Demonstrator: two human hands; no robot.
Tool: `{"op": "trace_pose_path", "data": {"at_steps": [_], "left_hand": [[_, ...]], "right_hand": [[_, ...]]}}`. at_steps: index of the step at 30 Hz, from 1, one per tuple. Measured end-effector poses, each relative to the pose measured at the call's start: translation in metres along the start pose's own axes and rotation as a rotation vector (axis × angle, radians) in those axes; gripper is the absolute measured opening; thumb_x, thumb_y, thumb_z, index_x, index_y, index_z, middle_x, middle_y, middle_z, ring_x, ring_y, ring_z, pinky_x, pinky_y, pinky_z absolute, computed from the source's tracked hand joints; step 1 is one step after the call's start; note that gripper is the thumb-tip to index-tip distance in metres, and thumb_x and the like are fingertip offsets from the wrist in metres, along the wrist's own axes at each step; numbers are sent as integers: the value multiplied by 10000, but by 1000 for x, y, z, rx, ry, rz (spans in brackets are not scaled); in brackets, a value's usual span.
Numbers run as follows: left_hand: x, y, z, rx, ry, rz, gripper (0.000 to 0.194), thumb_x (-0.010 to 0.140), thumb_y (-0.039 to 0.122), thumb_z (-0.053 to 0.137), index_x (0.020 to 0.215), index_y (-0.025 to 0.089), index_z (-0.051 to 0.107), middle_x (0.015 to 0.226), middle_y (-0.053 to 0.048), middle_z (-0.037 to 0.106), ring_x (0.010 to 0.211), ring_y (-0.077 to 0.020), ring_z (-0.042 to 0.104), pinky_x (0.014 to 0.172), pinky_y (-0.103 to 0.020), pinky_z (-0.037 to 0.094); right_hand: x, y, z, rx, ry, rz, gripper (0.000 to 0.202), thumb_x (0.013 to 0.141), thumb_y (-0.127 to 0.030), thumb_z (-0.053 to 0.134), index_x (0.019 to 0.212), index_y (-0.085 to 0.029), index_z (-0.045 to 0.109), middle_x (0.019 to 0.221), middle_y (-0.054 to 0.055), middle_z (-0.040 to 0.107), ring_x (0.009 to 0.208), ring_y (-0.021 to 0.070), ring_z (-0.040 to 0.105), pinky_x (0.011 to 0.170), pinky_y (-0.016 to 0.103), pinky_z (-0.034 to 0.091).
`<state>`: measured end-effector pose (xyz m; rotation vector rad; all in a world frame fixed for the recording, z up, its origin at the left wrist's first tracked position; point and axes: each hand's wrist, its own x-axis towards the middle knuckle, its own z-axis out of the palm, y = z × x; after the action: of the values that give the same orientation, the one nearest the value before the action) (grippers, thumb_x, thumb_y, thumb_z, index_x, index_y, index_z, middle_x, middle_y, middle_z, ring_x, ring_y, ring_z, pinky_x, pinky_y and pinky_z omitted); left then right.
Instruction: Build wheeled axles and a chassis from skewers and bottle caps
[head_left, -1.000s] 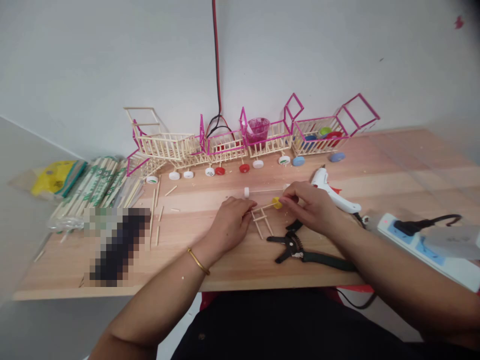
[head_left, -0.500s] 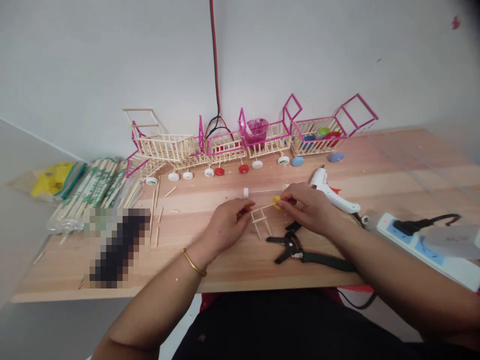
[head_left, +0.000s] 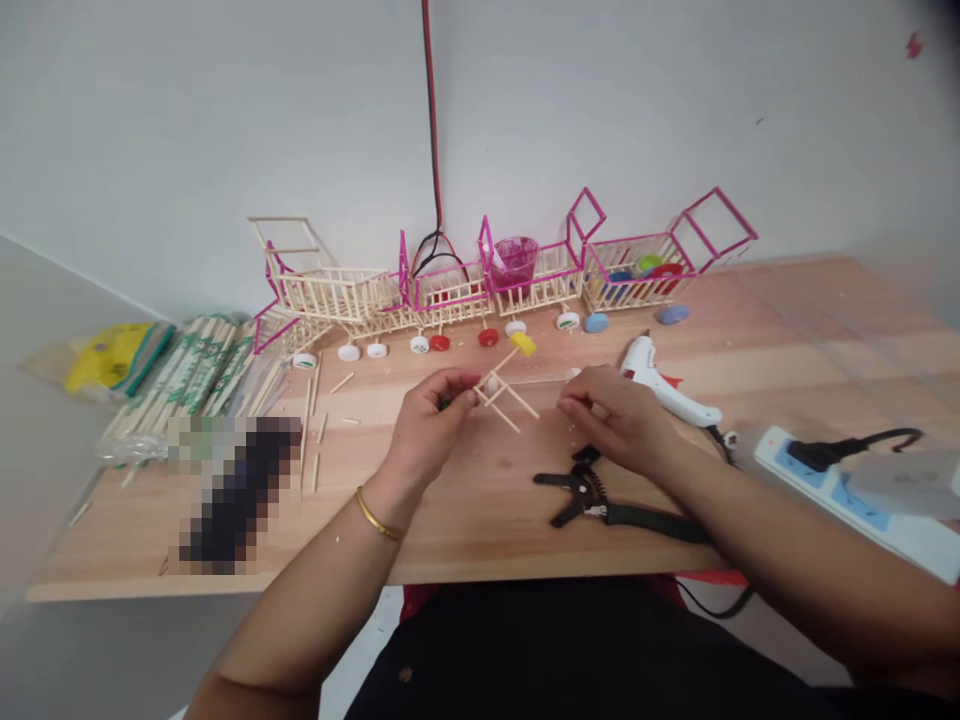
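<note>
My left hand (head_left: 439,415) is closed on one end of a small frame of wooden sticks (head_left: 498,389), holding it above the table. A yellow bottle cap (head_left: 523,344) sits at the frame's far upper end. A bit of green shows between my left fingers, too hidden to name. My right hand (head_left: 611,415) is to the right of the frame, apart from it, with fingers curled together and nothing visible in them. Behind both hands lies a thin stick (head_left: 536,381) with a white cap (head_left: 573,374) at its right end, close to my right fingers.
Several stick carts (head_left: 337,295) with bottle-cap wheels line the wall. A glue gun (head_left: 667,390), wire-stripping pliers (head_left: 592,500) and a power strip (head_left: 862,510) lie to the right. Bundled sticks (head_left: 184,385), cut sticks (head_left: 316,470) and a blurred dark object (head_left: 240,500) are left.
My left hand has moved up and left and turned the frame, so the yellow cap now points up and away. My right fingers have let go of the yellow cap.
</note>
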<state>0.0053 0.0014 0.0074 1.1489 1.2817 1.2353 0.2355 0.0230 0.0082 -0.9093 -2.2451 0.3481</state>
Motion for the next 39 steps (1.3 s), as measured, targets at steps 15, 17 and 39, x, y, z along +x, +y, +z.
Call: {"op": "trace_pose_path", "data": {"at_steps": [15,17,39], "left_hand": [[10,-4,-2,-181,104,-97,225,667,205,675,883,153,642,695,15,624,592,-68,540,579,-197,423],[11,-8,-2,-210,110,-121,247,654,211,690,888,155,638,716,14,628,595,-68,549,576,-195,428],[-7,0,11,-463,-101,-186,215,677,166,712,882,167,647,812,-6,661,738,-109,612,756,-276,493]], "right_hand": [[-6,11,11,-325,-181,27,137,885,-279,520,897,-221,644,1082,69,660,1030,287,486,822,466,328],[-5,10,10,-302,-209,17,125,881,-266,530,875,-219,646,1003,60,678,996,268,500,821,450,323],[-2,-13,-2,193,-113,114,356,808,-360,617,1124,-221,533,1054,92,643,980,233,609,826,388,502]]}}
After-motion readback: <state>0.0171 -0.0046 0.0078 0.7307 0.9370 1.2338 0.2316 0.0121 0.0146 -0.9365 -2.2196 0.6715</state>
